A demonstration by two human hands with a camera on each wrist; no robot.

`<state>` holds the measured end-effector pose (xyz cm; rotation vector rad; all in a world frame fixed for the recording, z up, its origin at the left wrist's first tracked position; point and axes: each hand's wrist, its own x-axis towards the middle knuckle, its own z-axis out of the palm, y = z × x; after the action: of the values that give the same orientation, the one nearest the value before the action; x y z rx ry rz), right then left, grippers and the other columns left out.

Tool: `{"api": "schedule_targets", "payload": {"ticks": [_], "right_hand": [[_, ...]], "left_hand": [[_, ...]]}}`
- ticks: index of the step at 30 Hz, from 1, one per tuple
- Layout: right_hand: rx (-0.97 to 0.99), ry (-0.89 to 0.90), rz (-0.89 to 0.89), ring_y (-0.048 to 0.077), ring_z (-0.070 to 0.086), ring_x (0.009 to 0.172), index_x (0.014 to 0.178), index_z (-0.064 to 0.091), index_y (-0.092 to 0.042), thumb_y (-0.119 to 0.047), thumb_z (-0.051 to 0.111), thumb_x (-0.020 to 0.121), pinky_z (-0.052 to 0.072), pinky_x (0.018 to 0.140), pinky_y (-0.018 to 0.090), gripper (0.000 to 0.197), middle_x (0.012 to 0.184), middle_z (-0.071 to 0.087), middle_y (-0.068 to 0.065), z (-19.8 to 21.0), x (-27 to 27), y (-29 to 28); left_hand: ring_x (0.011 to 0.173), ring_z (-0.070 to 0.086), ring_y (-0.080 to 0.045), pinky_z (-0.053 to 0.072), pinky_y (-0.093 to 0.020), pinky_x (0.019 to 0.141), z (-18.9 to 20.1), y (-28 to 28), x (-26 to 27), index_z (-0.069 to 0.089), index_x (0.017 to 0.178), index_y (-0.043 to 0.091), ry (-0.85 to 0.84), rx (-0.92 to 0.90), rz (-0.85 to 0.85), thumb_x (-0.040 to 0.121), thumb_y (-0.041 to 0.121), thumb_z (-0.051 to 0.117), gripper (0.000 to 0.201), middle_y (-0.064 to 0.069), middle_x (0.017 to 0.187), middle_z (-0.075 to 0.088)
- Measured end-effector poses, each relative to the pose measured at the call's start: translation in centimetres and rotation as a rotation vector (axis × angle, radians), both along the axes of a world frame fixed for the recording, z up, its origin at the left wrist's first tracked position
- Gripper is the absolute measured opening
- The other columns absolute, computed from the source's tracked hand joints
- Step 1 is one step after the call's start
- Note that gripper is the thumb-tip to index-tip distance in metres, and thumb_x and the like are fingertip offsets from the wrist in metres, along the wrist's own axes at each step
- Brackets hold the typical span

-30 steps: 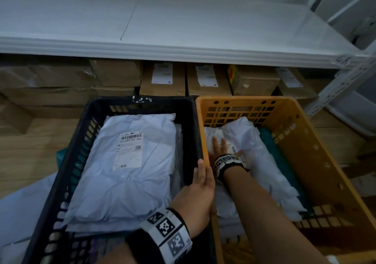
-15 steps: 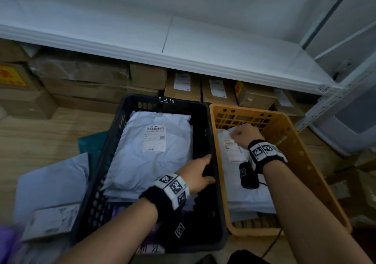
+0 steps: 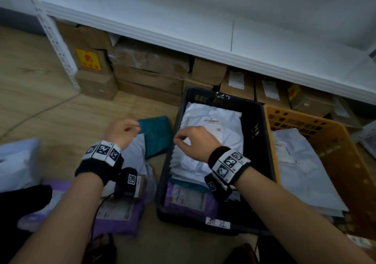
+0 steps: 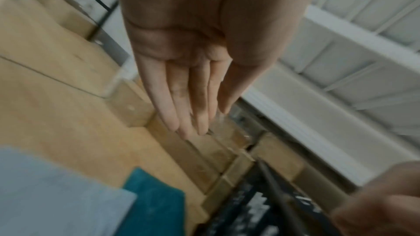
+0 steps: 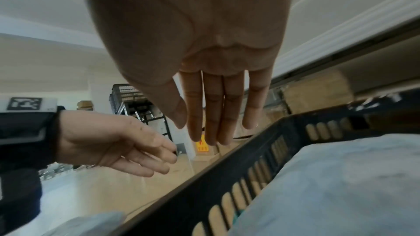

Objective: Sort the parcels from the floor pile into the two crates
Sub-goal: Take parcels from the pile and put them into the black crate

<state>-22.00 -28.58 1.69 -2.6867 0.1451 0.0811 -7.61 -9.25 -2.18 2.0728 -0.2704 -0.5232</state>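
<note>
My left hand (image 3: 120, 130) hangs over the floor pile (image 3: 122, 192), fingers straight and together, holding nothing; I judge it is placed to pick the next parcel. My right hand (image 3: 193, 141) hovers above the left rim of the black crate (image 3: 254, 133), fingers likewise straight, close together and empty. The pile, left of the black crate, holds a teal parcel (image 3: 156, 135), pale grey bags and a purple parcel (image 3: 118, 217) with a label. A large white bag (image 3: 223, 133) with a label fills the black crate; the orange crate (image 3: 333, 137) beside it holds white bags.
</note>
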Motion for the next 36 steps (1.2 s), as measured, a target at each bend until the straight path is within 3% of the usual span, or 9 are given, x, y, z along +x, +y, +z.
{"api": "schedule_targets", "payload": {"ticks": [3, 5, 8, 14, 18, 20, 27, 32, 36], "right_hand": [[-0.049, 0.032, 0.095, 0.022, 0.065, 0.095, 0.102, 0.072, -0.013, -0.026, 0.053, 0.101, 0.052, 0.085, 0.041, 0.023, 0.102, 0.073, 0.003, -1.8, 2.7, 2.5], [-0.096, 0.052, 0.138, 0.022, 0.064, 0.097, 0.104, 0.071, -0.014, -0.027, 0.051, 0.102, 0.050, 0.087, 0.042, 0.024, 0.104, 0.072, 0.002, -3.3, 4.5, 3.2], [-0.195, 0.094, 0.190, 0.021, 0.064, 0.096, 0.101, 0.071, -0.017, -0.029, 0.047, 0.102, 0.045, 0.092, 0.039, 0.027, 0.101, 0.072, -0.001, -5.7, 6.3, 3.7], [-0.413, 0.063, 0.194, 0.012, 0.060, 0.090, 0.093, 0.070, -0.030, -0.039, 0.036, 0.100, 0.030, 0.098, 0.031, 0.036, 0.087, 0.071, -0.010, -8.9, 6.5, 4.0], [-0.407, 0.030, 0.159, 0.010, 0.060, 0.094, 0.098, 0.071, -0.032, -0.038, 0.035, 0.099, 0.028, 0.098, 0.030, 0.037, 0.092, 0.072, -0.014, -9.5, 6.5, 4.0], [-0.406, 0.030, 0.154, 0.008, 0.059, 0.096, 0.099, 0.071, -0.034, -0.037, 0.035, 0.098, 0.028, 0.098, 0.030, 0.036, 0.094, 0.072, -0.016, -9.6, 6.5, 4.1], [-0.362, 0.021, 0.147, 0.008, 0.059, 0.095, 0.098, 0.072, -0.033, -0.033, 0.040, 0.095, 0.027, 0.097, 0.029, 0.032, 0.091, 0.072, -0.014, -9.4, 6.6, 4.1], [-0.374, 0.041, 0.151, 0.008, 0.059, 0.095, 0.097, 0.073, -0.033, -0.030, 0.043, 0.093, 0.027, 0.098, 0.029, 0.030, 0.091, 0.073, -0.014, -9.1, 6.8, 4.2], [-0.390, 0.069, 0.169, 0.010, 0.058, 0.094, 0.098, 0.073, -0.034, -0.030, 0.043, 0.094, 0.025, 0.098, 0.032, 0.030, 0.090, 0.073, -0.012, -8.7, 6.8, 4.4]], "left_hand": [[0.105, 0.064, -0.036, 0.051, -0.048, 0.095, -4.7, 3.4, 2.2, 0.070, 0.099, 0.010, 0.049, 0.119, 0.123, 0.090, 0.005, 0.057, 0.016, -0.018, 0.112, 0.069], [0.104, 0.062, -0.038, 0.051, -0.044, 0.094, -8.2, 4.3, 2.9, 0.069, 0.110, 0.010, 0.087, 0.220, 0.158, 0.092, 0.012, 0.057, 0.022, -0.018, 0.117, 0.067], [0.116, 0.056, -0.037, 0.045, -0.039, 0.098, -13.2, 3.5, 3.1, 0.060, 0.128, 0.011, 0.091, 0.429, 0.044, 0.093, 0.023, 0.058, 0.036, -0.016, 0.130, 0.059], [0.116, 0.053, -0.040, 0.044, -0.041, 0.098, -19.1, -1.3, 3.7, 0.053, 0.128, 0.002, 0.033, 0.643, -0.145, 0.090, 0.031, 0.057, 0.048, -0.024, 0.128, 0.055], [0.118, 0.050, -0.038, 0.042, -0.042, 0.095, -22.5, -4.1, 4.0, 0.018, 0.150, 0.006, -0.123, 0.872, -0.338, 0.096, 0.041, 0.043, 0.070, -0.022, 0.132, 0.051], [0.124, 0.045, -0.037, 0.042, -0.044, 0.099, -23.9, -4.6, 4.1, 0.024, 0.148, 0.008, -0.090, 0.990, -0.349, 0.094, 0.043, 0.043, 0.067, -0.018, 0.136, 0.047], [0.128, 0.043, -0.038, 0.041, -0.049, 0.103, -24.6, -4.4, 5.1, 0.042, 0.139, 0.012, -0.020, 1.058, -0.507, 0.087, 0.034, 0.059, 0.059, -0.017, 0.139, 0.046], [0.124, 0.046, -0.040, 0.039, -0.044, 0.101, -21.7, -3.1, 5.1, 0.054, 0.127, 0.007, 0.007, 0.862, -0.297, 0.097, 0.025, 0.046, 0.036, -0.022, 0.134, 0.050], [0.110, 0.054, -0.045, 0.046, -0.045, 0.092, -16.5, -0.7, 4.6, 0.058, 0.112, 0.000, -0.070, 0.643, -0.060, 0.093, 0.028, 0.051, 0.035, -0.030, 0.119, 0.054]]}}
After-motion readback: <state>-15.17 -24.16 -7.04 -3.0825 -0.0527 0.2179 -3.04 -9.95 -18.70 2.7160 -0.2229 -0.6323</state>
